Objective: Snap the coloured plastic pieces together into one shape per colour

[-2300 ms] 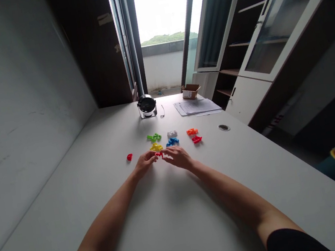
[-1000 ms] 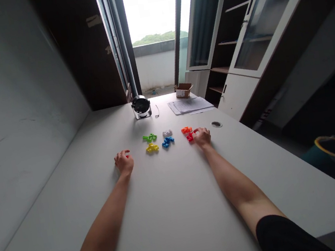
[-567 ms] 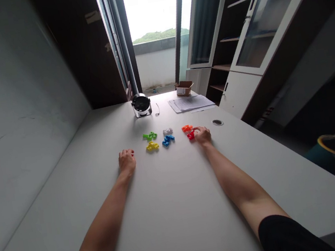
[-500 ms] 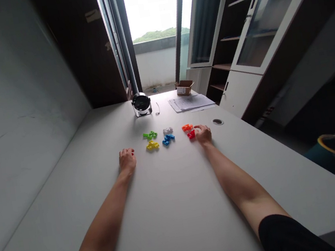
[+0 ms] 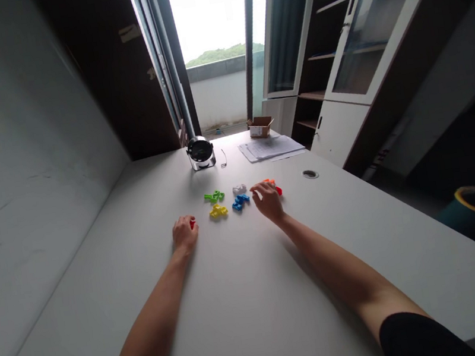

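Observation:
My left hand [image 5: 185, 233] rests on the table with its fingers closed around a small red plastic piece [image 5: 193, 224]. To its right lie yellow pieces [image 5: 218, 210], with green pieces [image 5: 214, 196] behind them. Blue pieces [image 5: 240, 201] and white pieces [image 5: 239, 189] form two more small piles. Between these and the right-hand piles hovers my right hand [image 5: 269, 202], fingers bent and apart, with nothing visible in it. It partly covers the orange pieces [image 5: 270, 182] and the red pieces [image 5: 279, 191]. The exact shape of the pieces is too small to tell.
On the white table [image 5: 238, 298] a round black device on a stand [image 5: 200, 152] stands at the back, near a short cord [image 5: 223, 158]. Papers [image 5: 271, 147] and an open cardboard box [image 5: 261, 127] lie back right. A cable hole [image 5: 310, 174] sits near the right edge.
My right hand has moved left from beside the red pile to near the blue and white pieces. My left hand has shifted slightly right, and the red piece in it shows more.

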`<state>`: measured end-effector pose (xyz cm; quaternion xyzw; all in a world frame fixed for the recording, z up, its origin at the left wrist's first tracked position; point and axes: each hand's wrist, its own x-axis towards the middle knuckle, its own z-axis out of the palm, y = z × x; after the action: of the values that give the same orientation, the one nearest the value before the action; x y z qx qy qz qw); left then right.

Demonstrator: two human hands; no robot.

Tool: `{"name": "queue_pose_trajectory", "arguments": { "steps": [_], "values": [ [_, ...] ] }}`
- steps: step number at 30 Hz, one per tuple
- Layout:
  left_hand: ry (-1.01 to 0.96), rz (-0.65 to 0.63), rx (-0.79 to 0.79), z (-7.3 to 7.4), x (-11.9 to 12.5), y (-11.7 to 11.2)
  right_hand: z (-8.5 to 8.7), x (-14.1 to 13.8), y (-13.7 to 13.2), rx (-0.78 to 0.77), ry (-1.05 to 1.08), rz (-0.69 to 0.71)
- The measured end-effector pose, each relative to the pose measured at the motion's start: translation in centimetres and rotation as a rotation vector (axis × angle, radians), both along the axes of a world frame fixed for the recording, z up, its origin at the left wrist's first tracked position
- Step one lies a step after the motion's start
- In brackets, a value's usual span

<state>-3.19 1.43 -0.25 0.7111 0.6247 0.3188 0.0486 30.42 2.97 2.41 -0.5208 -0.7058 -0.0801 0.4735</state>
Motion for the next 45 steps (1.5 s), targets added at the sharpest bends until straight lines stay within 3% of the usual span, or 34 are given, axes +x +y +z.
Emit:
{"name": "queue_pose_trajectory", "arguments": {
  "steps": [7,13,19,28,37,45],
  "values": [
    [-0.592,-0.279,-0.019,1.0,2.1,-0.4,0.5,-6.1,-3.4,-0.007,-0.139,0.353],
    [-0.894,-0.48,-0.2,1.2,4.4,-1.4,-0.3,-7.2,-4.0,-0.009,-0.301,0.467],
    [-0.948,-0.594,-0.303,1.0,5.3,-1.9,-0.4,-6.8,-3.7,-0.01,-0.38,0.512],
    [-0.919,-0.614,-0.338,1.8,5.4,-2.4,-0.8,-6.8,-3.5,-0.025,-0.351,0.556],
    [-0.968,-0.69,-0.418,1.4,5.5,-2.3,-0.9,-7.2,-3.6,-0.039,-0.331,0.589],
    [-0.952,-0.632,-0.447,1.5,5.6,-2.5,-1.2,-7.0,-3.5,-0.082,-0.288,0.584]
  ]
}}
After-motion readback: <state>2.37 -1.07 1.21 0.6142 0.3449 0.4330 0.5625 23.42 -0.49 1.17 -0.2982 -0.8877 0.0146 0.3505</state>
